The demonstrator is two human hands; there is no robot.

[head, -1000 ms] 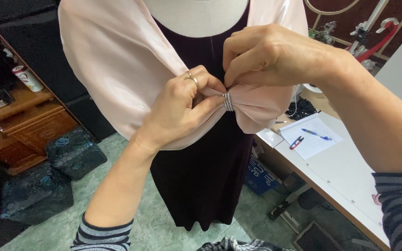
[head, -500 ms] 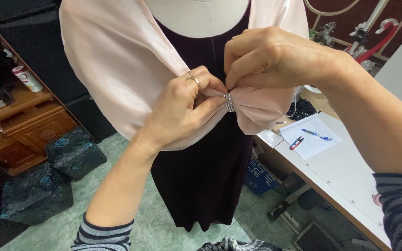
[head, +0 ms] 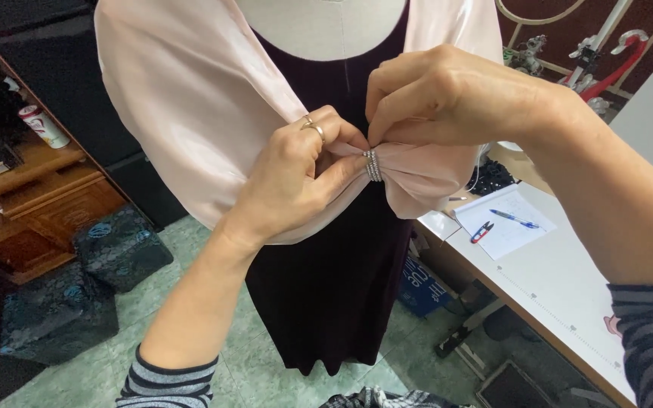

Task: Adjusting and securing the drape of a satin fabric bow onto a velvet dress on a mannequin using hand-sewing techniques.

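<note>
A dress form wears a dark purple velvet dress (head: 334,279) with a pale pink satin wrap (head: 190,106) draped over its shoulders. The wrap's two sides are gathered at the front through a small silver ring clasp (head: 372,165). My left hand (head: 296,177), with a gold ring on one finger, pinches the pink fabric just left of the clasp. My right hand (head: 447,98) comes from the right and grips the gathered fabric at the top of the clasp, above the right-hand pouf of satin.
A white worktable (head: 561,279) at the right carries paper with a blue pen (head: 514,218) and small red snips (head: 481,232). Wooden shelving (head: 32,204) with a can stands at the left, dark patterned cushions (head: 119,245) below it on the green tiled floor.
Almost nothing differs; both hands stay at the clasp, with only slight finger shifts on the gathered fabric.
</note>
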